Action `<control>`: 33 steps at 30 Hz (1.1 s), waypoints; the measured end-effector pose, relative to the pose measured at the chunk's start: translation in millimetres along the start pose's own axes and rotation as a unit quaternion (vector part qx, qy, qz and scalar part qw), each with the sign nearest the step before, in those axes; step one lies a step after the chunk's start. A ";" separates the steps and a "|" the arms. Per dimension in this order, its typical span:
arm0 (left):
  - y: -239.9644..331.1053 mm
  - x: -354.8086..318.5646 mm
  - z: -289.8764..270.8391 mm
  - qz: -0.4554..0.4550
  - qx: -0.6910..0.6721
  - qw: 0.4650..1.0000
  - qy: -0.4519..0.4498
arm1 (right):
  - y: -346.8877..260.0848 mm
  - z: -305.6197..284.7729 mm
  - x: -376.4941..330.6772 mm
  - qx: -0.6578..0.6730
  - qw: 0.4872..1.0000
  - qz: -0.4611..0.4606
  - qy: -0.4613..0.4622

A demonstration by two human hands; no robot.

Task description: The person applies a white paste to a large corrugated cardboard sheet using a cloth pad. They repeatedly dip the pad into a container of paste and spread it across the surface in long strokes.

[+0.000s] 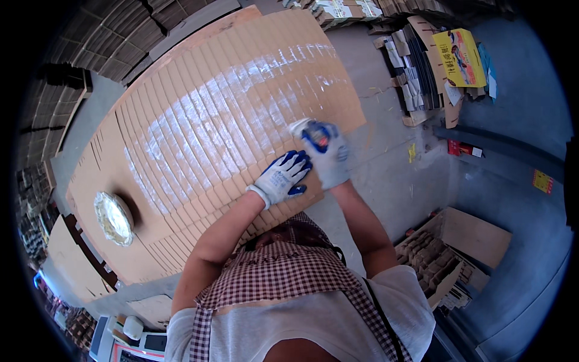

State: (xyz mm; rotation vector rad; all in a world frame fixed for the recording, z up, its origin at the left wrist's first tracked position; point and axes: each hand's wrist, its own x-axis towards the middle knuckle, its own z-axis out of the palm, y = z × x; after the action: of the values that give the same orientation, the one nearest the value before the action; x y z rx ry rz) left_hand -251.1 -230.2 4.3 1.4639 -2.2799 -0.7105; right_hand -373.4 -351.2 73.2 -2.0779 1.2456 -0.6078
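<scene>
A fanned row of overlapping brown cardboard sheets lies in front of me, with a broad shiny, wet-looking band across it. My left hand, in a white and blue glove, rests on the near right edges of the sheets with its fingers stretched out. Just right of it, my right hand, gloved the same way, is blurred by motion. Its fingers are curled round something whitish, too smeared to name, above the sheets' right end. A round bowl lined with crinkled, shiny film stands on the cardboard at the left.
Bundled cardboard stacks stand at the far left. A pallet of flat pieces and a yellow box are at the back right. An open carton with brown pieces sits at the lower right. A machine is at the lower left.
</scene>
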 end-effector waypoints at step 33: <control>2.5 9.5 -12.2 0.004 0.006 1.000 -0.019 | 102.2 3.6 127.5 0.190 0.926 0.197 0.261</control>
State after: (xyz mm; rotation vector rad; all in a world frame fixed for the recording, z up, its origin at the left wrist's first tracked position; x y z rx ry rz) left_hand -250.3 -240.8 15.9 1.4584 -2.3205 -0.7310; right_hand -375.5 -500.0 5.6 -1.3287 1.6257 -1.1494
